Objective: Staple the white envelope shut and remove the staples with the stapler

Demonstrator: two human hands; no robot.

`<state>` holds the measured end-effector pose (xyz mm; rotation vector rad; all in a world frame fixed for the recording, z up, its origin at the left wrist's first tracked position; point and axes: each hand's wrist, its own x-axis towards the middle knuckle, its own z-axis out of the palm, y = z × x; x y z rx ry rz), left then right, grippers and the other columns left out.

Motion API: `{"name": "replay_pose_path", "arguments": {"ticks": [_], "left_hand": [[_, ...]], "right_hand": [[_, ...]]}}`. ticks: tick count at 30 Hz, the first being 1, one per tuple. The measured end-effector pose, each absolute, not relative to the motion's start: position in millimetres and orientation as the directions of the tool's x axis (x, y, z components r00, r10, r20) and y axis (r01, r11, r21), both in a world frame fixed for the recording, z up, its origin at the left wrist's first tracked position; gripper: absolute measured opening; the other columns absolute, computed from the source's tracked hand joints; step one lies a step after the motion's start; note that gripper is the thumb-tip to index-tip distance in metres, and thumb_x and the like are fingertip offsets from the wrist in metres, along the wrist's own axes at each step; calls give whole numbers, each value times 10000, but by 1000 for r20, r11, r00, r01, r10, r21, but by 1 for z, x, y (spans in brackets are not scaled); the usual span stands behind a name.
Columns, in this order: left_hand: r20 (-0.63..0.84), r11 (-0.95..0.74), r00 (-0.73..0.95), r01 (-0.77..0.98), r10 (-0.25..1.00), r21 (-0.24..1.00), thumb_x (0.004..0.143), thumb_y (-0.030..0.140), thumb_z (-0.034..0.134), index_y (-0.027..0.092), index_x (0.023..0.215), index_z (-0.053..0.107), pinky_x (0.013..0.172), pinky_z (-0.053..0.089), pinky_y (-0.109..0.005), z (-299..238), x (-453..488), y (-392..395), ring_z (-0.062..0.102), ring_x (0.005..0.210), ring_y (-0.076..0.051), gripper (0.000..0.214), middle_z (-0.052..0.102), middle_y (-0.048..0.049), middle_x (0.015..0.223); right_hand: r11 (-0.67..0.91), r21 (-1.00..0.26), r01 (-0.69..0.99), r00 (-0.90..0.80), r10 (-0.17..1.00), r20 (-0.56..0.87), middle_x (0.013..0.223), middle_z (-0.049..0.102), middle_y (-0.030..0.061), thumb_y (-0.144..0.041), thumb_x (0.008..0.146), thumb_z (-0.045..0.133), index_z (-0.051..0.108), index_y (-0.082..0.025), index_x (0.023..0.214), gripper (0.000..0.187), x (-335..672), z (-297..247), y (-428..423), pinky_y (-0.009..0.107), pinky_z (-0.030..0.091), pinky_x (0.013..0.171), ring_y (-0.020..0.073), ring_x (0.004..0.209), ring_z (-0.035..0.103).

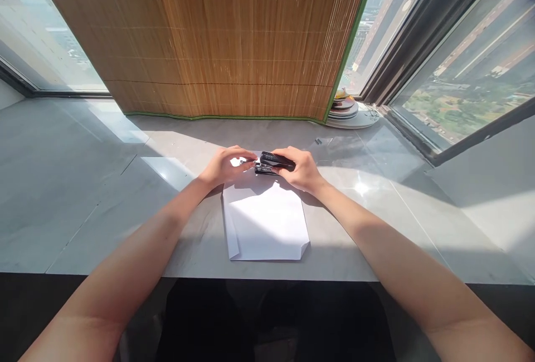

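My right hand (301,168) is wrapped round the back end of a black stapler (278,160). The stapler lies sideways with its front end to the left, its upper arm lifted apart from its lower part. At that front end, the thumb and fingers of my left hand (229,164) are pinched together. A small dark, shiny piece shows between them, too small to name. Under both hands lies a white sheaf of paper (267,223), half in sun, with folded or curled corners at its near edge.
Several stacked plates (353,120) stand in the far right corner by the window (476,67). A small dark grey piece (318,141) lies behind my right hand. A bamboo blind (234,39) hangs down at the back. The grey tiled counter (104,195) ends at its near edge before me.
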<state>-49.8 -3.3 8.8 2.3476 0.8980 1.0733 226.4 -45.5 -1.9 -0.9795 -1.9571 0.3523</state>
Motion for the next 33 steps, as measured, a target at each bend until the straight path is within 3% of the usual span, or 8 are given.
{"name": "replay_pose_path", "arguments": {"ticks": [9,24,33], "left_hand": [[451,-686,551,354,702,635,896,308,851,250,1028,861,907,647,-363,12,-53,-5,810,884,-207,145,845,-38,999],[412,-686,588,374,696,624,898,356,851,257,1035,867,883,654,-359,14,-55,-6,810,873,-205,169,843,-48,980],[410,-648,523,435,747,626,893,420,848,282,982,880,858,623,-379,18,-55,-6,763,830,-212,168,846,-37,947]], "right_hand": [[626,-599,500,-291,773,564,1045,823,56,-206,867,771,824,-244,1167,307,227,-1,-47,405,608,861,252,902,732],[684,-538,493,-374,725,578,1127,840,48,-182,877,735,815,-258,1168,311,232,0,-44,430,597,915,263,956,726],[612,-631,476,-287,787,546,1035,822,49,-255,832,784,834,-237,1129,302,252,6,-39,401,602,867,240,877,718]]}}
